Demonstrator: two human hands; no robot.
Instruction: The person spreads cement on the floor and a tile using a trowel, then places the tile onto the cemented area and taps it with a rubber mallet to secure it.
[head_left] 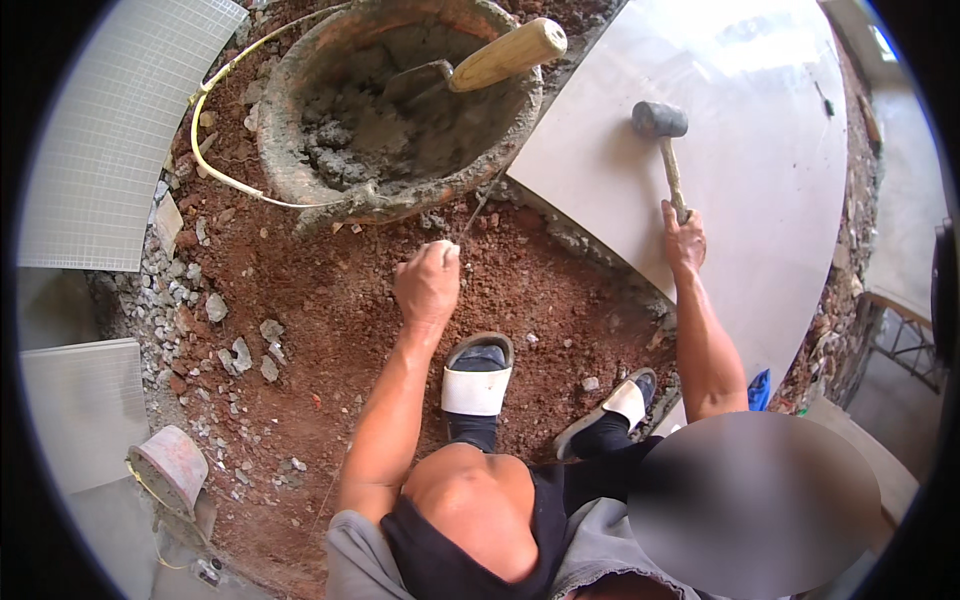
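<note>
Mallet (660, 121) over tile (760, 230), upper right.
Right grip (686, 241) wraps handle end (681, 212); mallet points up-frame, slanting slightly left. Left grip (428, 285), mid-frame, pinches thin string (478, 213).

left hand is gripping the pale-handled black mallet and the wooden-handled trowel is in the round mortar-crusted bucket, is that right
No: the head view shows the right hand gripping the pale-handled black mallet, not the left hand. The wooden-handled trowel is in the round mortar-crusted bucket.
</note>
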